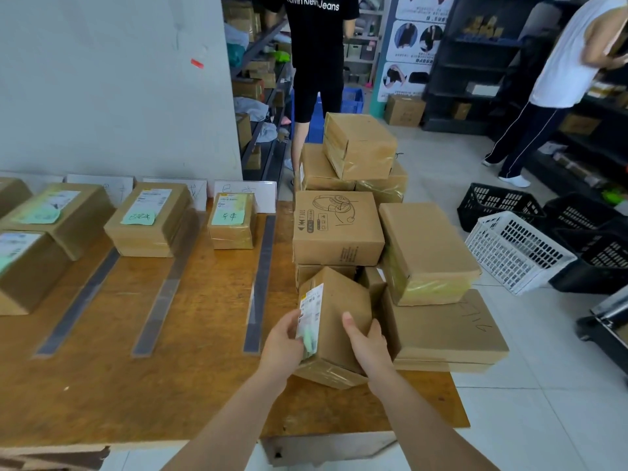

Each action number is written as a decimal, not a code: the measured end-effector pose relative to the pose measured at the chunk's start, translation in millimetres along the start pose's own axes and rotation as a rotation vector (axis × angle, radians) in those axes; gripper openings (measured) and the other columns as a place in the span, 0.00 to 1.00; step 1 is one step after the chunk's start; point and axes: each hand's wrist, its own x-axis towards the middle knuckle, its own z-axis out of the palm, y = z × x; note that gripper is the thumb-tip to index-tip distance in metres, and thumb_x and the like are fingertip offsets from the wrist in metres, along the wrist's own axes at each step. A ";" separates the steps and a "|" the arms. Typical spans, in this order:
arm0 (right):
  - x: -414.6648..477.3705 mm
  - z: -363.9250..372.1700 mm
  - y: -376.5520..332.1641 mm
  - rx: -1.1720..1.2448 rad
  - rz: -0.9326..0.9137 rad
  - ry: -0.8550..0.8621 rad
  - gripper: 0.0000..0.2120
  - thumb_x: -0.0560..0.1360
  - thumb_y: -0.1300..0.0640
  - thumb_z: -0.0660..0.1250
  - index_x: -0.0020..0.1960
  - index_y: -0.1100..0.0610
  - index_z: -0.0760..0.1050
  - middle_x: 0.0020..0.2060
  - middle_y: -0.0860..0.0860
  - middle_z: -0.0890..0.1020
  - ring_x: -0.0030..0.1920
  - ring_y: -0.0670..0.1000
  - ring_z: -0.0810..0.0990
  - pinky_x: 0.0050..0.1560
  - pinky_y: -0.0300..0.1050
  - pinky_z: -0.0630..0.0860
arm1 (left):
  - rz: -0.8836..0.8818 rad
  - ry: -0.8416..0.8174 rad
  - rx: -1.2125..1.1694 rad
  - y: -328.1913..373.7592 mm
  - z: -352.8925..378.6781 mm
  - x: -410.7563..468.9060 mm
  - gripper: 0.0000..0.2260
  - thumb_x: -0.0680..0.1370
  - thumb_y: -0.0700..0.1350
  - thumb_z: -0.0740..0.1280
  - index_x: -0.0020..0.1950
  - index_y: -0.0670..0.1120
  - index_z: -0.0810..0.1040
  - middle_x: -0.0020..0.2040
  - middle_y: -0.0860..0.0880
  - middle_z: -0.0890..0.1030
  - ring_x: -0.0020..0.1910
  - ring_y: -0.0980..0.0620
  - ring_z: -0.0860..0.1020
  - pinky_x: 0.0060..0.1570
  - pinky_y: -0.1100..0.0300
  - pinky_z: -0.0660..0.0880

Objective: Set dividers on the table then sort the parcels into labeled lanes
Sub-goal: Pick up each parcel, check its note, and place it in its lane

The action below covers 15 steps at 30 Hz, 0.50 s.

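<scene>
Both hands hold a small cardboard parcel point(336, 321), tilted on one edge at the front of the pile. My left hand point(283, 341) grips its labelled left face, where a white shipping label and a green note show. My right hand point(368, 345) grips its right side. Three grey divider strips point(260, 283) point(166, 290) point(80, 304) lie on the wooden table point(170, 385) and mark off lanes. White lane signs point(246, 192) stand at the back. Labelled parcels sit in the lanes: one small point(232, 220), one wider point(149, 219), two at the left point(54, 215).
A pile of unsorted boxes point(339, 227) fills the table's right end, with a flat box point(445, 328) beside my right hand. Black and white crates point(516, 251) stand on the floor at right. Two people stand beyond the table, near shelving.
</scene>
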 end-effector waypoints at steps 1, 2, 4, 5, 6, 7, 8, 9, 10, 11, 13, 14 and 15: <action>0.0 0.0 1.3 0.014 0.006 0.000 0.42 0.73 0.31 0.61 0.79 0.49 0.49 0.73 0.54 0.63 0.69 0.59 0.67 0.68 0.60 0.70 | -0.020 0.005 -0.010 1.1 1.3 0.0 0.22 0.80 0.40 0.65 0.72 0.56 0.68 0.65 0.52 0.75 0.59 0.53 0.76 0.48 0.56 0.81; -2.5 -0.5 1.0 0.031 0.007 -0.003 0.42 0.74 0.31 0.60 0.79 0.49 0.49 0.73 0.54 0.63 0.69 0.59 0.68 0.68 0.59 0.70 | -0.047 -0.003 -0.025 3.2 2.3 -1.5 0.22 0.80 0.43 0.64 0.73 0.56 0.67 0.66 0.51 0.74 0.59 0.52 0.76 0.49 0.56 0.81; -4.4 -0.4 1.8 0.048 0.016 -0.016 0.42 0.74 0.30 0.59 0.79 0.49 0.49 0.74 0.54 0.61 0.70 0.59 0.67 0.68 0.59 0.70 | -0.090 -0.034 -0.037 5.9 3.5 -3.6 0.23 0.79 0.49 0.66 0.74 0.56 0.65 0.66 0.50 0.73 0.59 0.52 0.76 0.52 0.54 0.80; -5.2 -0.4 2.0 0.048 0.015 -0.014 0.42 0.73 0.29 0.58 0.79 0.49 0.50 0.74 0.54 0.60 0.70 0.59 0.66 0.69 0.60 0.69 | -0.096 -0.042 -0.033 6.0 3.8 -3.8 0.24 0.79 0.50 0.67 0.74 0.56 0.64 0.66 0.50 0.74 0.58 0.52 0.77 0.53 0.54 0.80; -4.9 -0.2 2.5 0.048 0.013 -0.013 0.43 0.73 0.28 0.57 0.79 0.49 0.51 0.75 0.54 0.59 0.71 0.59 0.65 0.70 0.60 0.67 | -0.095 -0.039 -0.032 6.1 4.5 -3.6 0.26 0.78 0.50 0.68 0.74 0.55 0.64 0.65 0.50 0.74 0.57 0.53 0.77 0.53 0.53 0.80; -2.6 0.0 4.6 0.055 0.007 -0.018 0.44 0.72 0.27 0.57 0.79 0.49 0.52 0.76 0.53 0.58 0.72 0.59 0.64 0.71 0.61 0.65 | -0.091 -0.027 -0.031 5.6 4.9 -3.1 0.27 0.77 0.48 0.69 0.75 0.53 0.63 0.65 0.50 0.75 0.57 0.53 0.78 0.52 0.54 0.80; -1.4 -0.1 6.9 0.083 0.004 -0.045 0.45 0.70 0.25 0.57 0.79 0.49 0.54 0.76 0.53 0.59 0.72 0.58 0.64 0.72 0.61 0.64 | -0.093 -0.007 -0.025 5.6 5.4 -2.7 0.29 0.77 0.46 0.70 0.75 0.51 0.63 0.65 0.49 0.76 0.57 0.52 0.78 0.51 0.54 0.81; 0.0 -0.5 9.5 0.137 -0.009 -0.084 0.47 0.67 0.23 0.59 0.78 0.47 0.57 0.75 0.51 0.62 0.71 0.57 0.67 0.71 0.60 0.65 | -0.097 0.014 -0.021 6.1 6.3 -2.6 0.29 0.76 0.45 0.71 0.74 0.49 0.64 0.64 0.49 0.77 0.56 0.52 0.80 0.48 0.56 0.81; -0.7 -1.2 12.2 0.194 -0.009 -0.133 0.50 0.62 0.20 0.61 0.76 0.45 0.60 0.73 0.50 0.68 0.69 0.55 0.72 0.69 0.61 0.68 | -0.094 0.028 -0.020 7.1 7.5 -3.1 0.26 0.76 0.44 0.72 0.71 0.47 0.68 0.61 0.49 0.79 0.53 0.52 0.81 0.43 0.58 0.82; -3.6 -2.2 14.3 0.245 -0.021 -0.188 0.51 0.58 0.19 0.64 0.74 0.44 0.63 0.68 0.49 0.74 0.64 0.53 0.77 0.67 0.60 0.72 | -0.084 0.033 -0.019 8.2 8.7 -4.4 0.21 0.76 0.43 0.71 0.68 0.46 0.72 0.56 0.49 0.82 0.50 0.52 0.82 0.38 0.60 0.81; -16.1 -7.1 11.3 0.251 -0.085 -0.280 0.46 0.58 0.26 0.70 0.71 0.43 0.64 0.60 0.47 0.80 0.57 0.49 0.82 0.63 0.57 0.76 | -0.072 0.045 -0.008 9.0 11.1 -8.6 0.13 0.77 0.40 0.70 0.61 0.46 0.77 0.50 0.50 0.83 0.47 0.52 0.83 0.32 0.64 0.77; -20.9 -9.3 9.4 0.223 -0.114 -0.308 0.45 0.60 0.30 0.72 0.72 0.43 0.62 0.59 0.46 0.80 0.56 0.48 0.82 0.63 0.55 0.76 | -0.065 0.063 -0.003 9.3 11.7 -11.0 0.12 0.77 0.40 0.69 0.60 0.47 0.77 0.50 0.50 0.83 0.47 0.51 0.83 0.31 0.64 0.76; -21.0 -10.7 10.7 0.203 -0.141 -0.329 0.45 0.62 0.35 0.75 0.73 0.43 0.60 0.59 0.44 0.80 0.56 0.47 0.82 0.63 0.53 0.76 | -0.056 0.083 -0.001 9.5 12.1 -13.6 0.13 0.77 0.40 0.69 0.60 0.47 0.76 0.51 0.50 0.83 0.47 0.51 0.83 0.31 0.64 0.76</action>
